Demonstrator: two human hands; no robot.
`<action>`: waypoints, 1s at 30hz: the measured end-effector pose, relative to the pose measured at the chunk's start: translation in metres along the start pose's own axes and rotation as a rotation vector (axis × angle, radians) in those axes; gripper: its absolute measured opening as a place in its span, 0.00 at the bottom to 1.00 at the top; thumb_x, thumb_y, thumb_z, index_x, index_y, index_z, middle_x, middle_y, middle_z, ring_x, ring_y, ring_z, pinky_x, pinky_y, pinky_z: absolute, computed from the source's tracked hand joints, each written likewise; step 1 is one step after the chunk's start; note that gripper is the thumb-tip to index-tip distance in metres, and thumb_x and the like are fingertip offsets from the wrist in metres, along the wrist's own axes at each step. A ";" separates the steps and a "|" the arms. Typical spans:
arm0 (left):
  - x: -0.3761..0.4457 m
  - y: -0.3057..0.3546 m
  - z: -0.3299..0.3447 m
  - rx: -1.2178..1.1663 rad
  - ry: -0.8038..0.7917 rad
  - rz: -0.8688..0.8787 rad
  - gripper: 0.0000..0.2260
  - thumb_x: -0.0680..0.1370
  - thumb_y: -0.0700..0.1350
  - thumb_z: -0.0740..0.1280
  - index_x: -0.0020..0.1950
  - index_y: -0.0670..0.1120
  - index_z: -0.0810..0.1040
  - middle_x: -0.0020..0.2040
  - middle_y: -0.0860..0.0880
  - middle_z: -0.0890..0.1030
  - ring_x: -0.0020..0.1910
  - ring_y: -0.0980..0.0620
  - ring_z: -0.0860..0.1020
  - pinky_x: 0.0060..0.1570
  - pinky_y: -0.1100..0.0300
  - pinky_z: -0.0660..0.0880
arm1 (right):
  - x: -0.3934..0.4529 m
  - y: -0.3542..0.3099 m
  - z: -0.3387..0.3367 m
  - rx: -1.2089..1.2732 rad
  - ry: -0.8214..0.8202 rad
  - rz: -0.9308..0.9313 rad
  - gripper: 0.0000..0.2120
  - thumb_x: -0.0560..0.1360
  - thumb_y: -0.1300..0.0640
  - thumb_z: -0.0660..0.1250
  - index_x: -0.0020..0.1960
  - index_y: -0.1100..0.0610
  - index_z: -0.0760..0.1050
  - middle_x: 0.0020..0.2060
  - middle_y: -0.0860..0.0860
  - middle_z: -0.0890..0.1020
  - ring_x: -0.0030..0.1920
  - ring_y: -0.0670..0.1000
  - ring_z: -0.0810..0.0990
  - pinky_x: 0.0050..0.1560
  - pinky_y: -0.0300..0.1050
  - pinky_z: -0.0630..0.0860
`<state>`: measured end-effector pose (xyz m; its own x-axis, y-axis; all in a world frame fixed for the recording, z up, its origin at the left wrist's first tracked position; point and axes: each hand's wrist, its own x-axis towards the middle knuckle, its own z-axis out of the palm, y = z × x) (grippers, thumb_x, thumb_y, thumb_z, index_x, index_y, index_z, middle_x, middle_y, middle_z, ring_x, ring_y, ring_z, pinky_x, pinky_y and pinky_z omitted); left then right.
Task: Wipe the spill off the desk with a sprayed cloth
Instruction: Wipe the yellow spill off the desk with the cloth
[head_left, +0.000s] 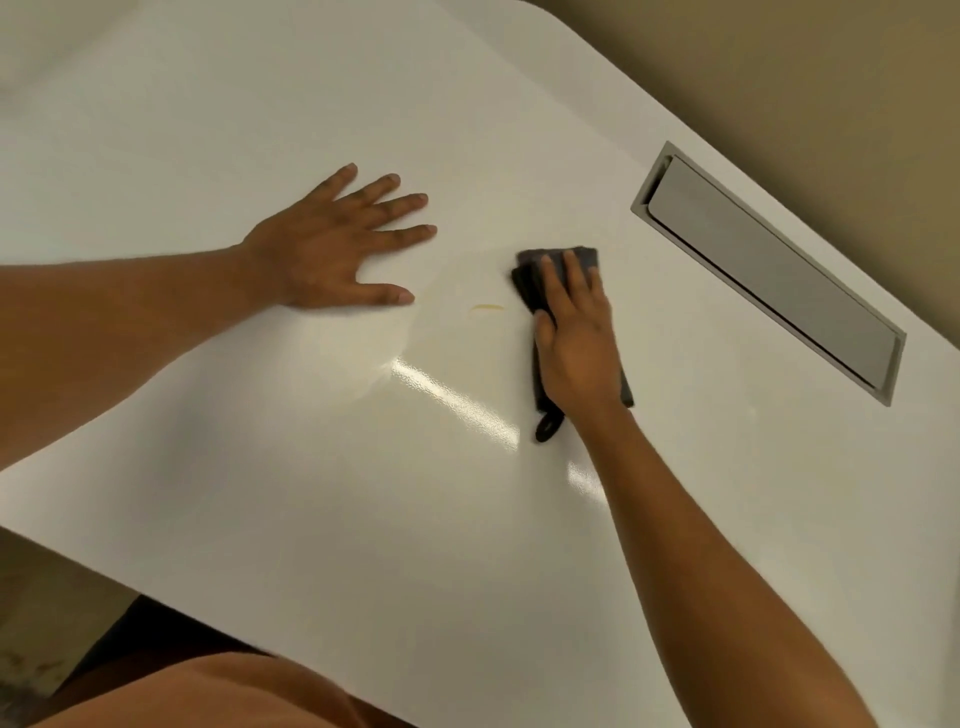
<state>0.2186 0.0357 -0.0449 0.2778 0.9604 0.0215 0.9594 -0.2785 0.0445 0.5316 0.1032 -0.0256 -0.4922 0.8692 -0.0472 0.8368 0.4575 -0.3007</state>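
Observation:
A small yellowish spill streak (487, 308) lies on the glossy white desk (311, 467), between my two hands. My right hand (576, 343) presses flat on a folded dark grey cloth (530, 283), just right of the streak. The cloth's far end and a small hanging loop at its near end stick out from under the hand. My left hand (332, 244) rests palm down on the desk, fingers spread, to the left of the streak and holding nothing.
A grey rectangular cable hatch (769, 270) is set into the desk at the right, near the beige wall (831, 78). The desk's rounded corner is at the top right, and its near edge runs diagonally at the lower left above the floor.

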 end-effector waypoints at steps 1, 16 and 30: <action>0.000 0.000 -0.001 0.001 -0.002 0.002 0.39 0.82 0.75 0.49 0.89 0.56 0.58 0.90 0.49 0.58 0.89 0.41 0.57 0.87 0.39 0.50 | -0.001 -0.012 0.003 -0.009 -0.015 -0.054 0.28 0.85 0.59 0.59 0.84 0.53 0.61 0.85 0.55 0.60 0.84 0.64 0.54 0.84 0.59 0.55; 0.002 -0.001 0.002 0.010 0.002 0.002 0.40 0.81 0.76 0.44 0.89 0.58 0.52 0.90 0.51 0.53 0.90 0.43 0.52 0.87 0.39 0.48 | -0.118 0.021 -0.005 0.030 -0.110 -0.088 0.31 0.83 0.63 0.66 0.83 0.50 0.63 0.85 0.51 0.59 0.86 0.58 0.54 0.83 0.61 0.58; 0.004 -0.003 0.012 0.062 0.086 0.044 0.38 0.82 0.76 0.47 0.88 0.63 0.43 0.88 0.56 0.48 0.86 0.54 0.47 0.85 0.43 0.46 | -0.195 -0.071 0.030 0.110 -0.079 -0.099 0.35 0.80 0.63 0.67 0.83 0.47 0.63 0.85 0.49 0.61 0.86 0.57 0.52 0.85 0.57 0.52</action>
<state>0.2178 0.0405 -0.0571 0.3171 0.9423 0.1076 0.9483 -0.3168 -0.0202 0.5614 -0.1044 -0.0237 -0.5920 0.8013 -0.0858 0.7540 0.5131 -0.4101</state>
